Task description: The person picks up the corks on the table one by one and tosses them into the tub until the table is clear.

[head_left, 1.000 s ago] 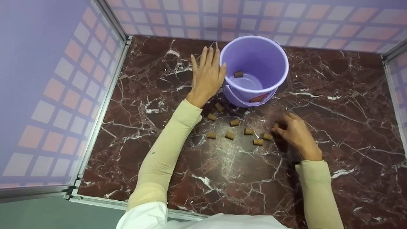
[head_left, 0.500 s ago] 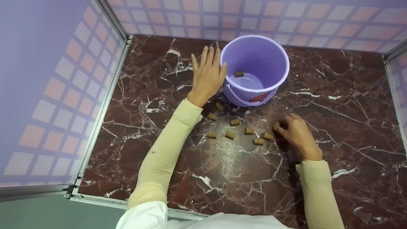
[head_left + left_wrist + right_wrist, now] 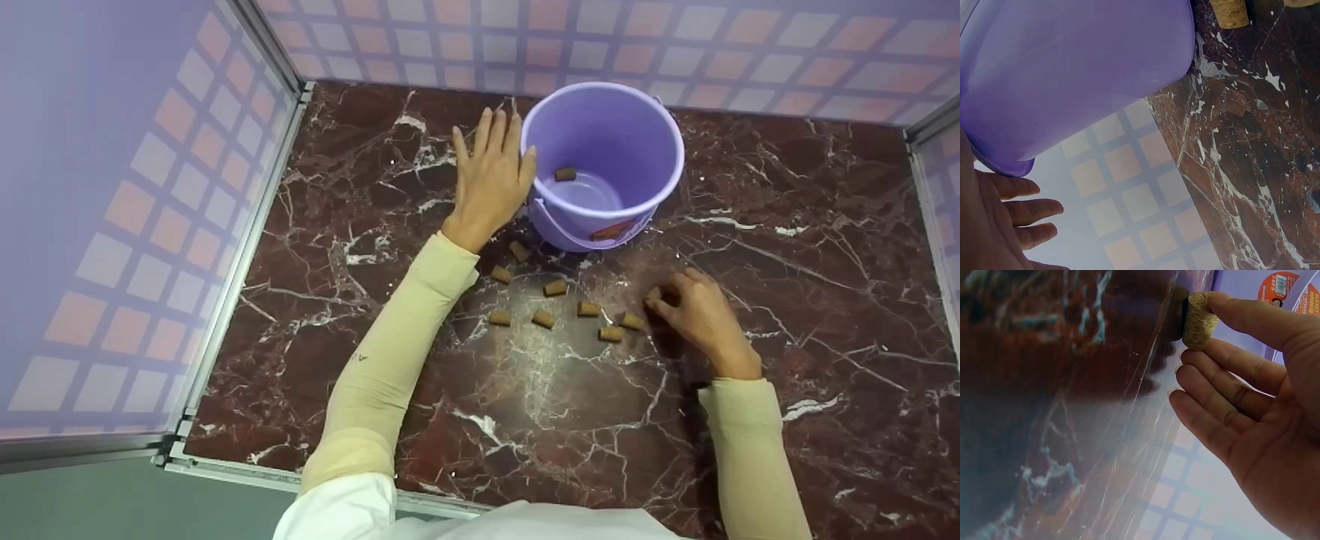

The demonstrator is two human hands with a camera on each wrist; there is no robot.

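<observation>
A purple bucket (image 3: pixel 600 225) stands upright at the back of the marble-patterned surface, with one cork (image 3: pixel 565 174) lying inside. My left hand (image 3: pixel 491 180) rests against the bucket's left rim, fingers straight and spread; the left wrist view shows those fingers (image 3: pixel 1033 212) beside the bucket wall (image 3: pixel 1084 67). To the right, my right hand (image 3: pixel 699 315) pinches a cork stopper (image 3: pixel 1199 322) between thumb and index finger, at the surface. Several more corks lie in front of the bucket, among them a cork (image 3: pixel 555 288) in the middle and a cork (image 3: pixel 610 334) nearer the right hand.
Purple checked panels (image 3: pixel 187 187) wall in the left side, the back and the right. A metal frame edge (image 3: pixel 232 472) runs along the front of the dark red marbled surface (image 3: pixel 525 420). The bucket's handle (image 3: pixel 559 229) hangs down at its front.
Over the last second the right thumb and fingers have closed on the cork and then stayed almost still. My left hand and the bucket hold their places.
</observation>
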